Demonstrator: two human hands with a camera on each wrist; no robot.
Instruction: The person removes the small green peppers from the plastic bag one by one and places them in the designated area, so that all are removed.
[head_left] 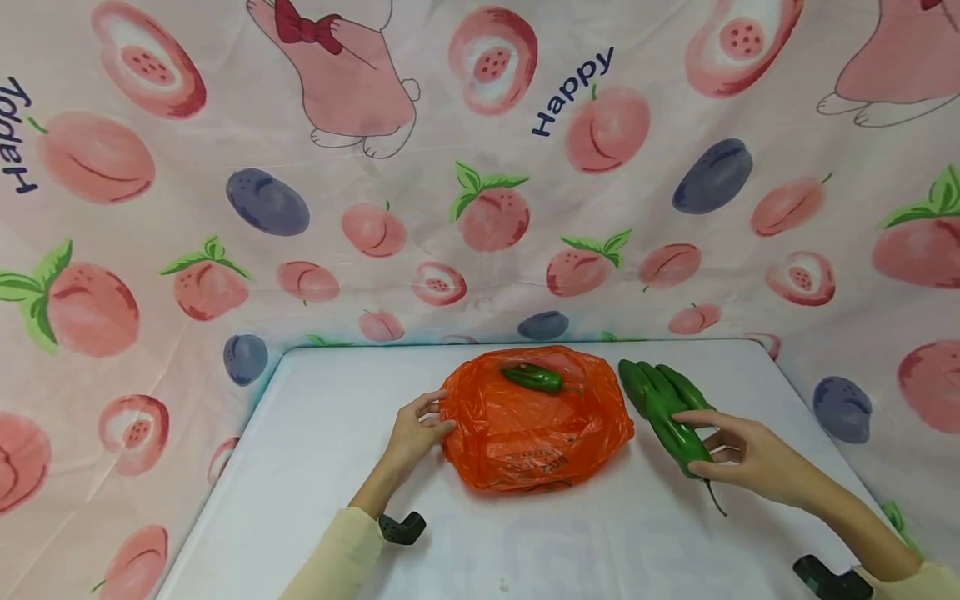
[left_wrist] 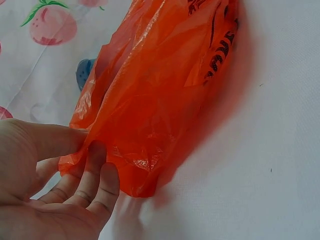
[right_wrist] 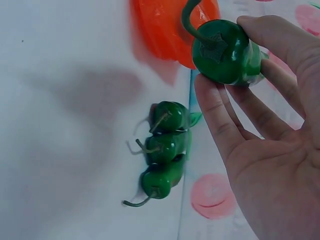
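Note:
With thumb and fingertips my right hand (head_left: 753,458) grips a long green pepper (right_wrist: 220,52) near its stem end, raised above the table. Below it, three more green peppers (right_wrist: 162,149) lie side by side, their thin stems pointing the same way. To the left, an orange plastic bag (head_left: 517,417) lies spread with its mouth open. Another green pepper (head_left: 532,377) rests at the bag's far part. My left hand (head_left: 411,433) pinches the bag's left edge between thumb and fingers, which shows close up in the left wrist view.
The white table (head_left: 585,550) ends at the back against a hanging cloth (head_left: 480,292) printed with peaches, which also runs along both sides. Dark wrist-worn devices (head_left: 402,528) show near both sleeves.

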